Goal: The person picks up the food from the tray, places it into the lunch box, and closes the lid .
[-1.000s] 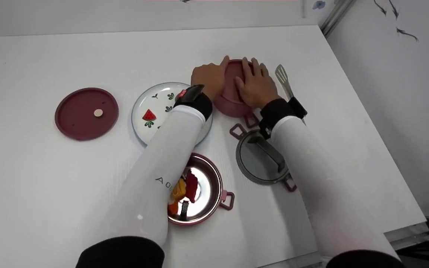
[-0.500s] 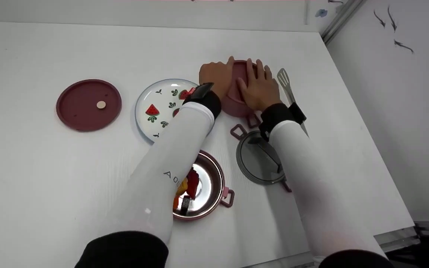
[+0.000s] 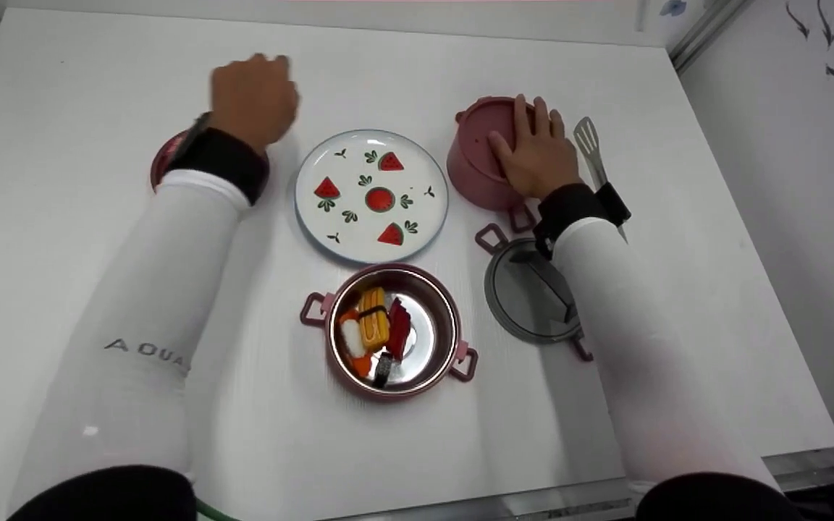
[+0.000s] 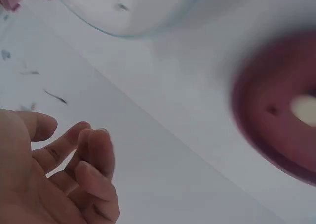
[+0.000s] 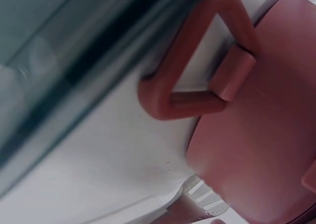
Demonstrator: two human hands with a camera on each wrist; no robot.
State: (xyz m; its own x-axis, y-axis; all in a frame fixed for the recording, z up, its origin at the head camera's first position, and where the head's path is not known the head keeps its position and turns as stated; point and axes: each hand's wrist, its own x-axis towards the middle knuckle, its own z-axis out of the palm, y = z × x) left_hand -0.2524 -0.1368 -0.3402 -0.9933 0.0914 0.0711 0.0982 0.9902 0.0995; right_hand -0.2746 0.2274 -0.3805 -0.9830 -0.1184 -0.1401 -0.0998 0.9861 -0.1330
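Observation:
My left hand (image 3: 254, 101) hovers at the back left of the table, beside a maroon round disc (image 3: 161, 165) that the wrist partly covers. In the left wrist view its fingers (image 4: 96, 152) curl loosely around nothing, and the disc (image 4: 264, 128) with its pale round spot lies apart. My right hand (image 3: 538, 159) rests with straight fingers on the flat top of a maroon pot (image 3: 478, 181) at the back right. The right wrist view shows this pot's side (image 5: 266, 115) and its loop handle (image 5: 182, 61), but hardly any of the hand.
A white plate (image 3: 348, 170) with watermelon prints lies in the middle. In front stands an uncovered pot (image 3: 449, 311) with several toy sushi pieces (image 3: 373, 325). A smaller pot with a grey see-through lid (image 3: 522, 304) sits under the right forearm. A slotted turner (image 3: 588, 145) lies right of the right hand.
My left hand has come off the maroon pot and moved left past the plate to above the maroon disc. The right hand stays on the pot.

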